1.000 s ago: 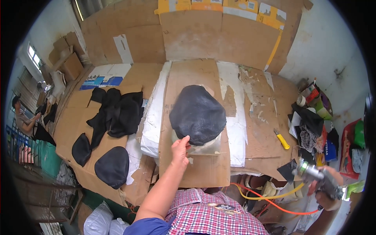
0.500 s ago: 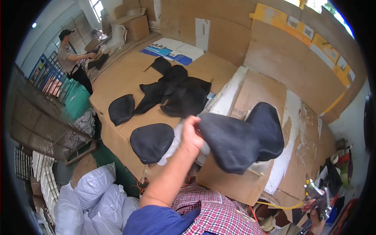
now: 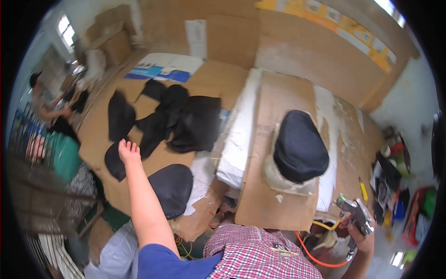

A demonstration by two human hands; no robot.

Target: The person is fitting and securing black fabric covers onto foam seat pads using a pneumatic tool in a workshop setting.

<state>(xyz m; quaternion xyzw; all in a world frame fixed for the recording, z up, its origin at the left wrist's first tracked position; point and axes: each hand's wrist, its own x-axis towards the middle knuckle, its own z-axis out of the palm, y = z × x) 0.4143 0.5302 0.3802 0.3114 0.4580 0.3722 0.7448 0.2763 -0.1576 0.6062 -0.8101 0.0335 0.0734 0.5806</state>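
My left hand reaches out over the left side of the cardboard-covered table, fingers apart. Just beyond its fingertips is a blurred black fabric piece; whether they touch I cannot tell. A rounded black piece lies partly behind the hand, and another black piece is beside my forearm. Several black pieces overlap farther in. At the lower right my right hand is wrapped round a metal spray gun. A black cover sits over a pale block on the raised board.
An orange hose and a yellow hose run near the spray gun. A yellow-handled tool lies beyond it. Cardboard walls back the table. White sacks stand at lower left; another person works at far left.
My left hand has swung left from the raised board and let go of the black piece it held. The spray gun in my right hand has come up and inward. The view has shifted right.
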